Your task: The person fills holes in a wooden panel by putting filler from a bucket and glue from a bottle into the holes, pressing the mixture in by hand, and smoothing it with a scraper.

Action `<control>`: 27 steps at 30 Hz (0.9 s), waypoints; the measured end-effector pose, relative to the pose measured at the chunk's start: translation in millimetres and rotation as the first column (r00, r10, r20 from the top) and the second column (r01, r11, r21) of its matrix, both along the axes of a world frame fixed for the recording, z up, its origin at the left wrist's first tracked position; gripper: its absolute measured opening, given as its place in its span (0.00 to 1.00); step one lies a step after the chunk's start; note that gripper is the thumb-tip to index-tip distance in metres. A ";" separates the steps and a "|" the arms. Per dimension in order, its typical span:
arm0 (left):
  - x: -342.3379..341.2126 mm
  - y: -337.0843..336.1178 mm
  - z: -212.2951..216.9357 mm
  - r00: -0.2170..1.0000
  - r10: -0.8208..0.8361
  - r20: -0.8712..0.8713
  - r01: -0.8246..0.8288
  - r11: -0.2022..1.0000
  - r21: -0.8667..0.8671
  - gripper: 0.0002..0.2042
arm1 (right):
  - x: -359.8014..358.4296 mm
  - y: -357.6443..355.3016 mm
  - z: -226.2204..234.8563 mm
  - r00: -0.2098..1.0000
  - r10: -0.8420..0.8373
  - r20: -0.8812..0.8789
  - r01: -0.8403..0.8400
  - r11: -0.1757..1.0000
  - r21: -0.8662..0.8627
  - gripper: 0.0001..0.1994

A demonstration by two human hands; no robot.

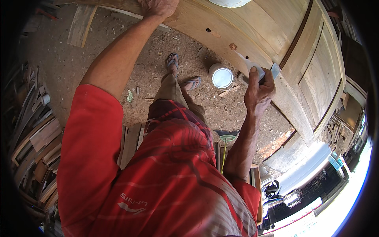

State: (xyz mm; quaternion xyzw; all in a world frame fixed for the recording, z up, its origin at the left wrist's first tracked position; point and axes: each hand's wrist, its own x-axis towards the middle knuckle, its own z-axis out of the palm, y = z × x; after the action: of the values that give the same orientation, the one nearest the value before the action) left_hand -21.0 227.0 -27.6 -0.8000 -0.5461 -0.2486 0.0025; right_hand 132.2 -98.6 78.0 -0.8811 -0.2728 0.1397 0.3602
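Filling looks underway: the right hand [258, 91] grips a putty scraper [272, 72] against the wooden door [276, 31], the left hand [158, 7] braces flat farther along, so spreading needs steady pressure.

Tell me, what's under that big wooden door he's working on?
Under the wooden door lies sawdust-strewn dirt floor, with a round white tin at its edge. Whatever supports the door is hidden beneath it.

Head cam, fisheye, looks steeply down, close.
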 end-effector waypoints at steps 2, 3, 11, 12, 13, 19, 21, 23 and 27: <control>-0.3 0.0 -0.2 1.000 -0.006 0.007 0.006 1.000 0.009 0.24 | -0.5 1.0 1.5 1.000 -0.004 -0.010 0.004 1.000 -0.002 0.13; -0.3 0.0 0.2 1.000 -0.005 0.006 0.005 1.000 0.007 0.24 | -0.9 1.5 2.1 1.000 -0.008 -0.021 0.008 1.000 -0.003 0.13; -0.1 -0.5 -2.4 1.000 -0.003 0.014 0.003 1.000 0.008 0.24 | -0.3 4.2 1.4 0.999 0.014 -0.045 -0.013 1.000 0.024 0.14; -0.1 -0.6 -2.6 1.000 -0.001 0.009 0.001 1.000 0.016 0.24 | 0.0 4.1 0.7 0.999 0.014 -0.046 -0.013 0.999 0.034 0.14; -0.1 -0.5 -2.9 1.000 0.001 0.004 -0.001 1.000 0.023 0.24 | 0.4 4.1 0.7 0.999 0.014 -0.045 -0.013 0.999 0.034 0.14; -0.3 -0.5 -0.1 1.000 -0.005 0.013 0.005 1.000 0.003 0.24 | 3.2 6.0 1.1 1.000 0.014 0.000 -0.014 0.999 0.047 0.13; -0.1 -0.3 -0.1 1.000 0.002 0.014 -0.002 1.000 0.003 0.24 | 5.2 6.2 -0.1 0.999 0.030 0.018 -0.031 0.999 0.031 0.14; 0.5 -0.5 0.4 1.000 0.009 0.016 -0.009 1.000 0.001 0.24 | 4.3 7.6 0.1 1.000 0.023 0.017 -0.024 0.999 0.033 0.14; 1.5 -1.0 2.0 1.000 0.008 -0.002 -0.008 1.000 -0.019 0.24 | 4.9 7.2 -1.1 0.999 0.015 0.029 -0.016 1.000 0.022 0.14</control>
State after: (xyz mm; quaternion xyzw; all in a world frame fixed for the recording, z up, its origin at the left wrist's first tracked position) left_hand -19.4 226.0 -25.5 -0.7980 -0.5517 -0.2425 -0.0037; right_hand 137.1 -91.4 76.9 -0.8769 -0.2863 0.1268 0.3648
